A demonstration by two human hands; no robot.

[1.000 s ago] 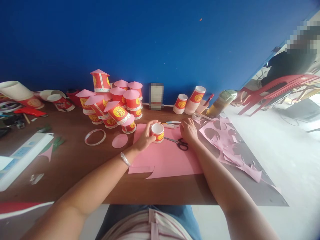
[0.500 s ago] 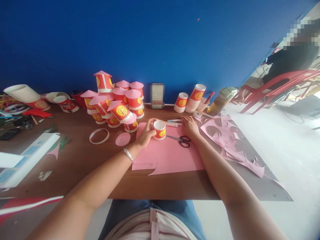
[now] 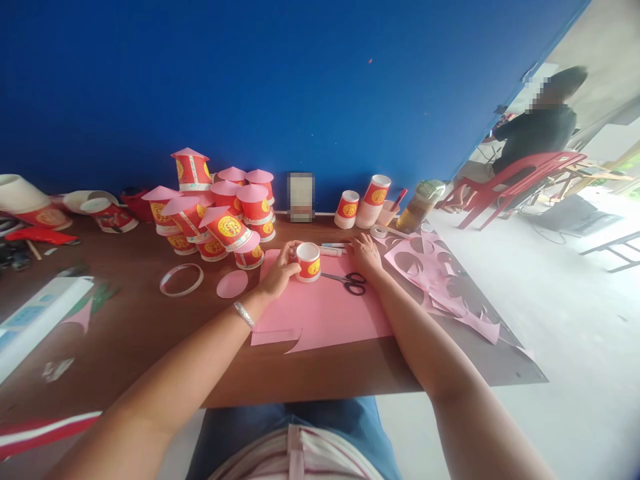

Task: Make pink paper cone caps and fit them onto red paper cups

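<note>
My left hand (image 3: 281,270) is closed around the side of a red-and-white paper cup (image 3: 309,265) with a yellow emblem. The cup stands upright, mouth up, on a sheet of pink paper (image 3: 325,320). Just right of it lie scissors (image 3: 353,288) with dark handles, their blades pointing at the cup. My right hand (image 3: 367,256) lies flat by the sheet's far right corner, fingers stretched out and holding nothing. Beside its fingertips are a capped marker (image 3: 330,251) and a slim pen (image 3: 332,245).
Several red cups with pink cone roofs (image 3: 231,227) are stacked at the left back, near a tape roll (image 3: 181,280) and a pink paper disc (image 3: 232,284). Pink offcuts (image 3: 440,283) cover the right side. Behind them stands a bottle (image 3: 421,205). A person (image 3: 537,133) sits beyond the wall.
The camera view has turned slightly right, so the table's things appear farther left. Both hands keep nearly the same places, the left still on the cup.
</note>
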